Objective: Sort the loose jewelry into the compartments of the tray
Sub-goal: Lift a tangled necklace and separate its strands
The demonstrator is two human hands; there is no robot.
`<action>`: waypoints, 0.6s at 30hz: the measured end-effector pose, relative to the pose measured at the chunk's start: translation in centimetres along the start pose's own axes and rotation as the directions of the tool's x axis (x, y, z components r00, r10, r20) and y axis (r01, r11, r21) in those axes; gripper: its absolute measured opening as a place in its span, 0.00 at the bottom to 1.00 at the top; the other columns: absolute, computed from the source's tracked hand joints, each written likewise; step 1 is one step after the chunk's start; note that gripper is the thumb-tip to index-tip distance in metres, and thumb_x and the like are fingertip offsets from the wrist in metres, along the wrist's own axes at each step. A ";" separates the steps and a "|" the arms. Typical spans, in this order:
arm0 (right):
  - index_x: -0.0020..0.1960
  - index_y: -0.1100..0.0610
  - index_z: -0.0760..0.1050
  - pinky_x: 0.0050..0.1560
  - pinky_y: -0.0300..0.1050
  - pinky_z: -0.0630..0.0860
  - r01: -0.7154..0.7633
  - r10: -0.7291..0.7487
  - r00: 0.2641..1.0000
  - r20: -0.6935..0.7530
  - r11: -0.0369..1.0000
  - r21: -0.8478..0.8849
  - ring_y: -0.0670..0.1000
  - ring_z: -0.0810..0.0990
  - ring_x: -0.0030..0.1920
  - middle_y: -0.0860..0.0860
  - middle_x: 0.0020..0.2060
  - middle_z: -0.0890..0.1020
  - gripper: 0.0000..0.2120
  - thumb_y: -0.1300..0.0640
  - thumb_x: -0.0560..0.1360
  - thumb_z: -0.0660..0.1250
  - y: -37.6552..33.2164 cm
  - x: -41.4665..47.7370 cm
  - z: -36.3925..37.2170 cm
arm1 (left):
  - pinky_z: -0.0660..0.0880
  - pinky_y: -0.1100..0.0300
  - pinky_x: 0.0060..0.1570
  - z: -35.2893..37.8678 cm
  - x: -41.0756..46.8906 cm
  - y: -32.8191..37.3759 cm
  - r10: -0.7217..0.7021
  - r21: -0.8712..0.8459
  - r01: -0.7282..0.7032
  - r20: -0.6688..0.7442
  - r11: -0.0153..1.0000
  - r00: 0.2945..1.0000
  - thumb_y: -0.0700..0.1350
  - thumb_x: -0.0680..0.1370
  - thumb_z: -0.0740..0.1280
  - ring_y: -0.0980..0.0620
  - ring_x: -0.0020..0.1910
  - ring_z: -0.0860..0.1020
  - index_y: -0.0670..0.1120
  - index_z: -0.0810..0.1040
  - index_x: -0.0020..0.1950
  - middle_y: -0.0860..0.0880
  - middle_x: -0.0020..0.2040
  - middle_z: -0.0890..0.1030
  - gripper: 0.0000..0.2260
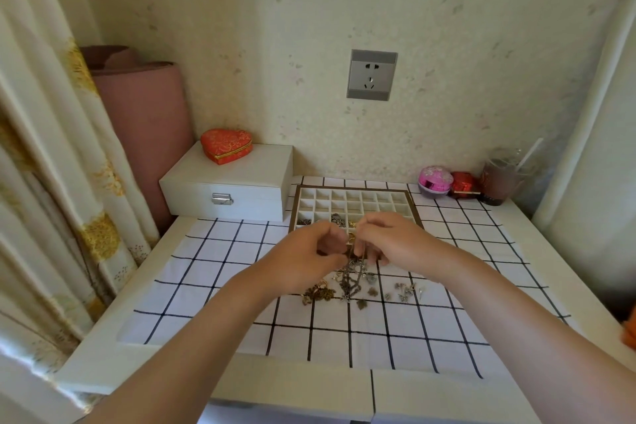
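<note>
A white tray (354, 190) with many small compartments and a brown rim lies at the back of the checked cloth. A few front-row compartments hold small pieces. Loose jewelry (358, 286) lies in a heap on the cloth just in front of the tray, with small charms spread to its right. My left hand (309, 262) and my right hand (389, 237) meet above the heap. Both pinch a tangled chain (354, 263) that hangs down from the fingers to the pile.
A white jewelry box (230, 186) with a red heart-shaped box (225, 145) on top stands at the back left. A pink round case (435, 181), a red box (464, 184) and a cup (499, 179) sit at the back right. Curtains hang left.
</note>
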State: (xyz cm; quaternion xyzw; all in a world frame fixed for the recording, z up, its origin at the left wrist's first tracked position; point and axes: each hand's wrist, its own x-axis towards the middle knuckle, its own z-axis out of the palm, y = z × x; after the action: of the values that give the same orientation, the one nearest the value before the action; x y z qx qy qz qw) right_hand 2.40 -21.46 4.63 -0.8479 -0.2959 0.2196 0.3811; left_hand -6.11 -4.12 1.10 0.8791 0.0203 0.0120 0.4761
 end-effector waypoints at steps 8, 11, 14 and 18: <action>0.45 0.59 0.73 0.41 0.47 0.77 0.087 -0.035 0.994 -0.108 0.848 0.522 0.53 0.79 0.34 0.54 0.31 0.79 0.14 0.53 0.85 0.57 -1.5 0.2 -0.6 | 0.75 0.62 0.39 -1.5 0.3 2.3 -0.043 -0.322 0.048 0.023 0.946 0.999 0.45 0.79 0.69 0.52 0.33 0.76 0.48 0.80 0.52 0.51 0.33 0.77 0.04; 0.43 0.57 0.71 0.39 0.50 0.74 0.100 -0.044 0.993 -0.109 0.807 0.583 0.52 0.70 0.29 0.51 0.27 0.70 0.13 0.51 0.84 0.59 -1.6 0.3 -1.3 | 0.70 0.63 0.39 -2.6 0.1 2.5 -0.022 -0.302 0.030 0.027 0.953 0.999 0.47 0.80 0.67 0.52 0.32 0.70 0.48 0.82 0.46 0.51 0.30 0.69 0.06; 0.42 0.55 0.73 0.32 0.46 0.68 0.104 -0.054 0.993 -0.104 0.818 0.566 0.49 0.63 0.27 0.49 0.28 0.66 0.11 0.52 0.82 0.63 -1.8 -0.1 -1.7 | 0.68 0.61 0.39 -3.7 -0.1 2.7 -0.013 -0.382 0.004 -0.022 0.924 1.000 0.46 0.82 0.64 0.51 0.31 0.69 0.48 0.82 0.48 0.51 0.29 0.65 0.08; 0.43 0.53 0.79 0.27 0.38 0.63 0.109 -0.083 0.993 -0.089 0.927 0.358 0.44 0.64 0.24 0.45 0.28 0.71 0.06 0.54 0.77 0.72 -1.8 -0.1 -1.5 | 0.71 0.60 0.38 -5.1 -0.3 3.3 0.020 -0.544 -0.065 -0.087 0.837 0.996 0.45 0.84 0.59 0.51 0.31 0.70 0.45 0.81 0.50 0.50 0.31 0.67 0.11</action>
State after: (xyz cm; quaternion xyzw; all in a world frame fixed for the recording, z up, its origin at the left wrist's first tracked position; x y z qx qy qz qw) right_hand 2.67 -21.34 6.92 -0.7550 -0.2776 0.2208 0.5515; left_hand -6.49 -1.65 6.71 0.7061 0.0149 0.0619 0.7053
